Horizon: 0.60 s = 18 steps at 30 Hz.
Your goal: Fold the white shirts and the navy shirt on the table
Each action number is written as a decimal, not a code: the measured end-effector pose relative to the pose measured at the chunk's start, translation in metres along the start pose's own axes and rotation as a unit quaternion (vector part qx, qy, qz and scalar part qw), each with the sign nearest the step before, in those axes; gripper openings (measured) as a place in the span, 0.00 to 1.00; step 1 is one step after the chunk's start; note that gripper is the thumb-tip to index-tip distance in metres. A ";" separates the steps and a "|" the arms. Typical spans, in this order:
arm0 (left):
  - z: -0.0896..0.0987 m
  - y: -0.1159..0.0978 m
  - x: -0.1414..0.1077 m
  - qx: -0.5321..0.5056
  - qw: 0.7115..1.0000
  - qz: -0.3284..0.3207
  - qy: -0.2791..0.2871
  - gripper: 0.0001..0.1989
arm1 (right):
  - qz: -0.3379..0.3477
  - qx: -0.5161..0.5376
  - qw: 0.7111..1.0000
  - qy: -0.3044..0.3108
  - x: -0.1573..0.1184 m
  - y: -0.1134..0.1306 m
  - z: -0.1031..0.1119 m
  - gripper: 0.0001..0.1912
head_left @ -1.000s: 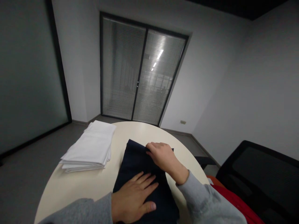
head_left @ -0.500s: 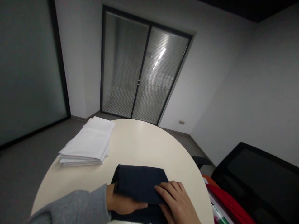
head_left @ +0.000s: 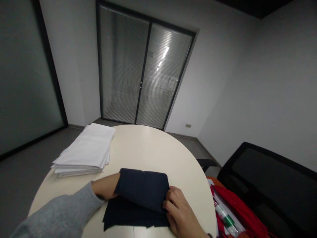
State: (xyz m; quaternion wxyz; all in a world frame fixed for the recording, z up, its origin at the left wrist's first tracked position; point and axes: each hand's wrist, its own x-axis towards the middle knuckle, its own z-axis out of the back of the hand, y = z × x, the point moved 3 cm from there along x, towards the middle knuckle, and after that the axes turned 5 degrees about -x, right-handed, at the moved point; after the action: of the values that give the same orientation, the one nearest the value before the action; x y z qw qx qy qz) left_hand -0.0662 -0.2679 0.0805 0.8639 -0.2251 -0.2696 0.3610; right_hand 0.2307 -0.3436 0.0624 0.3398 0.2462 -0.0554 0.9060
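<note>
No readable text, labels, or numbers

The dark blue cloth (head_left: 145, 188) looks matt and smooth, the white pile (head_left: 85, 148) seems of matt cloth also, the pale counter (head_left: 153, 152) has smooth finish with slight sheen, and the bottle (head_left: 226, 216) appears clear, glossy plastic.

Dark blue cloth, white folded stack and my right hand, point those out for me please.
Dark blue cloth (head_left: 145, 189): head view, middle of its upper layer.
White folded stack (head_left: 85, 147): head view, on its top face.
Right hand (head_left: 178, 209): head view, on the back of the hand.
</note>
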 end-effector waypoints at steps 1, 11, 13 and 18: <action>0.010 -0.005 -0.003 -0.019 0.999 0.026 0.026 0.26 | 0.001 -0.002 1.000 0.003 0.000 0.001 0.000 0.17; 0.027 -0.088 0.012 0.143 0.979 0.109 -0.098 0.25 | -0.001 0.014 0.999 0.036 0.003 0.007 -0.002 0.14; -0.005 -0.087 0.026 0.148 0.987 0.055 -0.037 0.30 | 0.015 0.030 0.999 0.034 0.002 0.010 0.001 0.13; -0.066 -0.061 0.022 0.134 0.990 0.006 0.049 0.33 | 0.010 0.135 0.991 0.017 -0.003 0.015 0.016 0.03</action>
State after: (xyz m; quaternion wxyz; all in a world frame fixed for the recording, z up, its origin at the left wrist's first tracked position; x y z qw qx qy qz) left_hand 0.0191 -0.3026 0.0730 0.8960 -0.1265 -0.1750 0.3879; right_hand 0.2296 -0.3605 0.0757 0.2951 0.2735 0.0705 0.9128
